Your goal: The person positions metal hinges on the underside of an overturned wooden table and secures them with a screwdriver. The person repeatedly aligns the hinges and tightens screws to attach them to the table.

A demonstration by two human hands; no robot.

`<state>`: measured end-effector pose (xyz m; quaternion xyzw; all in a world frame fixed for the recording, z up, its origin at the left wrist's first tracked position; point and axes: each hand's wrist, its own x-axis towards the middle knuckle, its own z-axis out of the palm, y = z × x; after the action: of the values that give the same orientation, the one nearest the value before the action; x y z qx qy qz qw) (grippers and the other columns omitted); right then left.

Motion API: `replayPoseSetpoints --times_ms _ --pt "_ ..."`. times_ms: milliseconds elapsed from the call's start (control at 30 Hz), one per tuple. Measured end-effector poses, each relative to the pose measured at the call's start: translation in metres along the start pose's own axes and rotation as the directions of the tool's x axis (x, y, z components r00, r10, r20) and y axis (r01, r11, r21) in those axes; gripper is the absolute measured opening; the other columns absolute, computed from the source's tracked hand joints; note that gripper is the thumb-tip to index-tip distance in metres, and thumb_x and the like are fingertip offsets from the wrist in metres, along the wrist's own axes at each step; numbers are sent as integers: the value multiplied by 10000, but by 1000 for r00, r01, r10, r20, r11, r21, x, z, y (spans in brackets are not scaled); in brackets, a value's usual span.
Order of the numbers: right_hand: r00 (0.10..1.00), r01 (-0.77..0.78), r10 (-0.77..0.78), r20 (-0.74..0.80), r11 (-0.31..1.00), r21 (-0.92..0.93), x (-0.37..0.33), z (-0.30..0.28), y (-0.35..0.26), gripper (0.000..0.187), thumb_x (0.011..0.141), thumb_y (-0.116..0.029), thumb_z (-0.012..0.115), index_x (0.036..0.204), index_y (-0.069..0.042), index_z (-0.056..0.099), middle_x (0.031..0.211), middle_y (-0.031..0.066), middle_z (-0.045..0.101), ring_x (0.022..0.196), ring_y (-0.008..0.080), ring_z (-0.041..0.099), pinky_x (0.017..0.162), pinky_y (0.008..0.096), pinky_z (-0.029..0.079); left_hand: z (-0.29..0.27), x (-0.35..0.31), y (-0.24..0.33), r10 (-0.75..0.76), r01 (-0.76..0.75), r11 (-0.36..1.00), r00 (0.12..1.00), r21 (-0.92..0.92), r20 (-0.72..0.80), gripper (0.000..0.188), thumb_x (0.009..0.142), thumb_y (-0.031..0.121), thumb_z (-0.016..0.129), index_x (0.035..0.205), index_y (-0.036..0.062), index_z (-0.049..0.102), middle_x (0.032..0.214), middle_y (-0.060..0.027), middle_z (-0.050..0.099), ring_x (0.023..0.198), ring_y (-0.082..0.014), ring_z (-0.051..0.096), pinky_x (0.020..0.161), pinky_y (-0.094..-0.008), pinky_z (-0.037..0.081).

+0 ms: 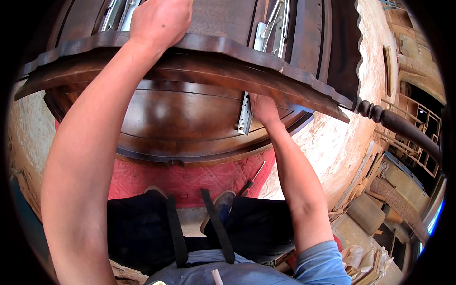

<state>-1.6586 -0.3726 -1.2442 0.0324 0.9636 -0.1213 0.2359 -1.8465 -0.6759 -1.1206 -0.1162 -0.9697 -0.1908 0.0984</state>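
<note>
My left hand [161,23] is over a dark wooden furniture piece [213,23], its back toward me and its fingers hidden at the picture's upper edge. Beside it lies a pair of shiny metal brackets [119,16]. My right hand [264,108] reaches under the curved wooden rail [209,76], which covers its fingers. Against that hand, a perforated metal strip [245,116] slants down over a glossy, rounded wooden panel [180,114]; whether the hand grips it cannot be seen.
A red quilted pad [190,178] lies under the panel. On its right side rests a screwdriver [247,186] beside my shoe [223,200]. More metal linkage [271,31] sits on the wood at upper right. A turned wooden post [399,123] juts out rightward, near stacked wooden frames.
</note>
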Motion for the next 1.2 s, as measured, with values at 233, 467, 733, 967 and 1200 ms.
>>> replayPoseSetpoints --times_ms 233,467,733,967,1200 --pt "918 -334 383 -99 884 327 -27 -9 -20 578 1029 -477 425 1054 48 666 1029 333 665 1037 491 627 923 517 487 2 1 0 23 -24 1000 999 -19 -23 250 945 222 563 780 55 648 703 -225 666 698 -426 677 662 -532 537" --pt "893 -373 451 -12 753 543 -83 -3 -46 462 960 -393 596 1055 52 680 948 278 700 957 417 686 858 433 518 3 -2 -8 6 -7 999 1000 40 19 233 982 293 544 963 105 681 812 -193 705 795 -409 689 716 -510 551" --pt "904 -386 428 9 807 447 -112 24 -46 344 940 -315 645 1001 22 681 932 295 681 906 449 667 806 486 518 7 -1 -5 -20 17 998 999 55 47 257 997 334 536 1052 146 702 871 -182 723 846 -399 695 743 -503 558" --pt "908 -370 415 -52 856 360 -108 32 -45 317 953 -298 628 972 17 652 909 298 673 895 470 653 791 514 510 4 -2 0 -14 14 1000 1000 7 -1 227 965 261 550 878 85 665 770 -209 688 760 -421 683 696 -523 544" --pt "898 -391 438 -35 834 389 -106 29 -50 307 958 -293 622 972 12 651 914 297 674 907 469 651 800 517 508 9 -2 -9 6 -8 998 999 56 33 274 999 341 532 1071 138 702 888 -183 726 862 -404 696 762 -504 561"
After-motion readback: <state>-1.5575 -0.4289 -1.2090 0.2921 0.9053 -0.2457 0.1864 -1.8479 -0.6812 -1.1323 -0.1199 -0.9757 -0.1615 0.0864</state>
